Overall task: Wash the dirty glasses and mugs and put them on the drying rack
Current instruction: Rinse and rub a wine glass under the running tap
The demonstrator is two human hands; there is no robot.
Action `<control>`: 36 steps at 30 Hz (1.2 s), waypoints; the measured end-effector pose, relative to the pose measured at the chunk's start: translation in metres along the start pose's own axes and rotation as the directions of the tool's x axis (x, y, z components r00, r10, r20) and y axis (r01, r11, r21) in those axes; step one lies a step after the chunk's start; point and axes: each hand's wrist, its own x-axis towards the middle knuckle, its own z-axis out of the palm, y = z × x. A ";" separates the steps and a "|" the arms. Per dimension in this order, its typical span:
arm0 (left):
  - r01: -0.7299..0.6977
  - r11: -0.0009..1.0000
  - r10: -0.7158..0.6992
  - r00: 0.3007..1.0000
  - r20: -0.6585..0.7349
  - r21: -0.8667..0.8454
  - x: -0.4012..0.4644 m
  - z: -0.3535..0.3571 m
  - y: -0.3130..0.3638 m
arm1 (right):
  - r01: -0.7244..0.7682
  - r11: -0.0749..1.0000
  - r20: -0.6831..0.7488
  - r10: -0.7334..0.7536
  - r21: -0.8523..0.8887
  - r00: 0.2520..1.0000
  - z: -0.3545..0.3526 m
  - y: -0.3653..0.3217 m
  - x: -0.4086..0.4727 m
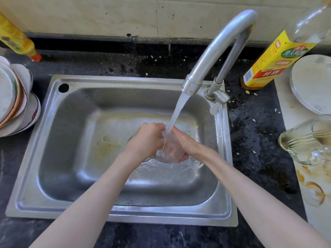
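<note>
water from the curved steel tap (220, 49) falls into a clear drinking glass (169, 149) over the steel sink (75, 140). left hand (146, 140) grips its wall; right hand (186, 144) reaches inside, mouth tilted up toward the stream.

The tall bottle (279, 51) at the upper right of the frame wears a yellow label with Chinese print: a green oval seems to read 海天料酒, and a red band below it 料酒. The yellow bottle (14, 36) at upper left bears an unreadable label.
</note>
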 end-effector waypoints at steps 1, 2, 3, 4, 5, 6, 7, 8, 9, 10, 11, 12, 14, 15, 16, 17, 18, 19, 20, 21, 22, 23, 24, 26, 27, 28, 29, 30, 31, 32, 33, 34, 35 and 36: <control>0.009 1.000 -0.009 1.000 -0.003 0.019 -0.002 0.001 0.000 | 0.011 1.000 -0.006 -0.011 -0.020 1.000 0.000 0.004 0.002; 0.032 0.999 -0.032 0.999 0.006 0.015 -0.003 0.002 -0.002 | 0.033 0.998 -0.036 -0.036 -0.059 0.999 0.000 0.008 0.004; 0.070 0.997 -0.070 0.997 0.016 -0.023 -0.004 0.003 -0.005 | 0.076 0.990 -0.084 -0.086 -0.115 0.993 0.000 0.012 0.003; 0.127 0.987 -0.123 0.991 0.046 -0.099 -0.004 0.004 -0.008 | 0.137 0.979 -0.136 -0.158 -0.148 0.978 0.000 0.015 0.002; 0.198 0.958 -0.179 0.978 0.105 -0.208 -0.005 0.005 -0.013 | 0.219 0.960 -0.179 -0.250 -0.175 0.952 0.001 0.018 -0.001; 0.274 0.911 -0.225 0.956 0.187 -0.308 -0.006 0.005 -0.016 | 0.290 0.932 -0.211 -0.335 -0.219 0.918 0.004 0.019 -0.006; 0.333 0.864 -0.248 0.934 0.257 -0.378 -0.006 0.004 -0.018 | 0.332 0.897 -0.233 -0.403 -0.290 0.885 0.007 0.019 -0.010; 0.346 0.849 -0.243 0.927 0.286 -0.399 -0.006 0.003 -0.017 | 0.333 0.867 -0.265 -0.442 -0.369 0.857 0.010 0.017 -0.014; 0.323 0.862 -0.228 0.935 0.271 -0.390 -0.004 0.003 -0.015 | 0.304 0.855 -0.315 -0.451 -0.419 0.835 0.011 0.018 -0.012; 0.268 0.903 -0.204 0.955 0.214 -0.337 -0.003 0.001 -0.012 | 0.260 0.863 -0.371 -0.433 -0.433 0.821 0.012 0.016 -0.010; 0.195 0.948 -0.167 0.978 0.129 -0.251 -0.003 0.000 -0.008 | 0.217 0.893 -0.406 -0.381 -0.395 0.831 0.013 0.012 -0.006; 0.125 0.977 -0.117 0.992 0.052 -0.172 -0.002 -0.002 -0.003 | 0.180 0.946 -0.405 -0.281 -0.271 0.870 0.012 0.007 -0.004; 0.030 0.998 -0.032 0.999 -0.036 -0.059 -0.003 -0.005 0.003 | 0.073 0.997 -0.262 -0.060 0.040 0.963 0.008 0.003 0.001; 0.012 0.999 -0.014 0.999 -0.045 -0.030 -0.003 -0.004 0.003 | 0.027 0.994 -0.160 -0.010 0.107 0.987 0.008 0.002 0.000; 0.008 1.000 -0.009 0.998 -0.056 -0.019 -0.004 -0.004 0.004 | 0.013 0.996 -0.103 -0.003 0.091 0.995 0.006 0.003 -0.001; 0.024 1.000 -0.024 0.998 -0.062 -0.006 -0.004 -0.001 0.002 | 0.019 0.999 -0.086 -0.015 0.048 0.996 0.005 0.006 0.000; 0.063 0.998 -0.064 0.996 -0.056 -0.017 -0.006 0.001 0.004 | 0.046 0.999 -0.108 -0.045 0.008 0.993 0.004 0.010 0.000; 0.102 0.995 -0.102 0.994 -0.024 -0.008 -0.007 0.003 0.003 | 0.087 0.996 -0.154 -0.088 -0.012 0.984 0.004 0.013 -0.001; 0.133 0.991 -0.133 0.991 -0.003 -0.025 -0.008 0.005 0.001 | 0.143 0.989 -0.216 -0.149 -0.044 0.965 0.005 0.015 -0.003; 0.205 0.972 -0.201 0.978 0.047 -0.117 -0.008 0.005 -0.003 | 0.213 0.973 -0.272 -0.231 -0.093 0.934 0.006 0.018 -0.005; 0.286 0.919 -0.260 0.957 0.128 -0.270 -0.008 0.005 -0.006 | 0.277 0.948 -0.303 -0.313 -0.156 0.900 0.008 0.019 -0.007; 0.332 0.861 -0.268 0.940 0.211 -0.386 -0.007 0.005 -0.009 | 0.316 0.924 -0.327 -0.374 -0.218 0.868 0.010 0.020 -0.008; 0.342 0.823 -0.236 0.933 0.273 -0.455 -0.007 0.004 -0.009 | 0.327 0.912 -0.351 -0.399 -0.249 0.847 0.011 0.022 -0.007; 0.317 0.779 -0.136 0.928 0.347 -0.541 -0.011 -0.001 -0.004 | 0.310 0.933 -0.396 -0.358 -0.182 0.846 0.010 0.023 -0.001; 0.313 0.758 -0.094 0.921 0.379 -0.573 -0.014 -0.004 -0.001 | 0.286 0.952 -0.403 -0.305 -0.109 0.863 0.007 0.024 0.006; 0.318 0.747 -0.077 0.913 0.400 -0.583 -0.016 -0.005 0.001 | 0.261 0.965 -0.397 -0.255 -0.040 0.882 0.004 0.024 0.010; 0.310 0.761 -0.079 0.916 0.393 -0.570 -0.016 -0.005 0.001 | 0.238 0.971 -0.390 -0.214 0.016 0.896 0.001 0.025 0.013; 0.273 0.808 -0.095 0.935 0.342 -0.522 -0.017 -0.005 0.000 | 0.233 0.971 -0.379 -0.197 0.051 0.904 -0.002 0.024 0.014; 0.203 0.877 -0.109 0.967 0.230 -0.436 -0.017 -0.003 -0.003 | 0.237 0.968 -0.368 -0.193 0.079 0.909 -0.003 0.025 0.014; 0.113 0.934 -0.101 0.993 0.052 -0.338 -0.017 -0.001 -0.006 | 0.230 0.966 -0.358 -0.174 0.120 0.917 -0.005 0.025 0.014; 0.005 0.966 -0.050 0.985 -0.167 -0.258 -0.019 -0.001 -0.008 | 0.213 0.964 -0.352 -0.147 0.156 0.924 -0.008 0.028 0.016; -0.125 0.973 0.050 0.935 -0.350 -0.194 -0.022 -0.003 -0.006 | 0.199 0.962 -0.343 -0.127 0.186 0.931 -0.009 0.029 0.015; -0.254 0.957 0.171 0.883 -0.436 -0.140 -0.025 -0.006 -0.004 | 0.200 0.961 -0.333 -0.127 0.193 0.934 -0.011 0.030 0.015; -0.360 0.928 0.288 0.858 -0.425 -0.099 -0.027 -0.008 -0.001 | 0.205 0.959 -0.331 -0.132 0.195 0.934 -0.012 0.031 0.014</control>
